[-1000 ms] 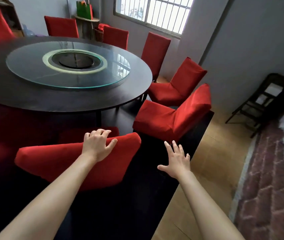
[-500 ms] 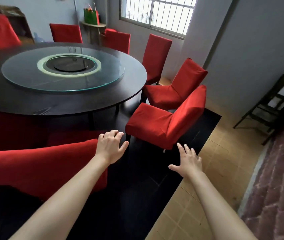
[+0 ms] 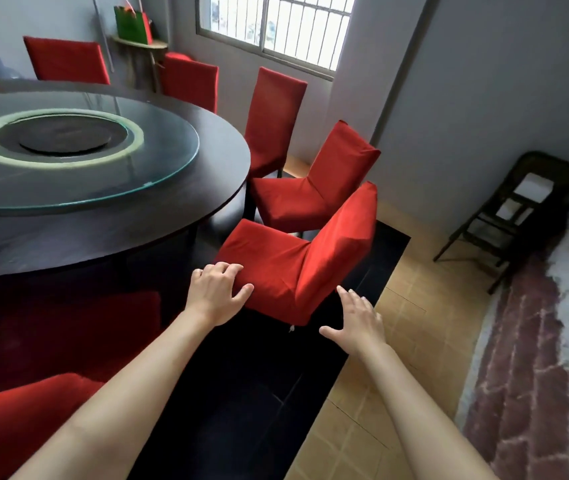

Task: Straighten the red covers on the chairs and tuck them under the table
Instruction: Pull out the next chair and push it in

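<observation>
From the head view, I had both hands out in front of me, low in the middle of the frame. My left hand (image 3: 219,294) sat on the near front corner of the nearest chair (image 3: 286,268), fingers curled over the edge of its red cover (image 3: 341,237) and thumb pressed against the side, so that grip was taking hold of the cloth. My right hand (image 3: 357,322) hovered apart from the chair, just below and right of the foot of its back, fingers spread and holding nothing.

The chair stood at the centre of the frame, pulled out from the round surface (image 3: 109,216) at the left, its seat pointing up-left toward the rim and its back leaning away to the upper right. Its seat-to-back axis ran diagonally across the picture, seat nearest the surface. A second pulled-out chair (image 3: 314,192) stood just behind it.

I judged the left hand the nearer one for smoothing the seat, while the right would need to reach up-right for the back before pushing the chair up-left beneath the rim.
</observation>
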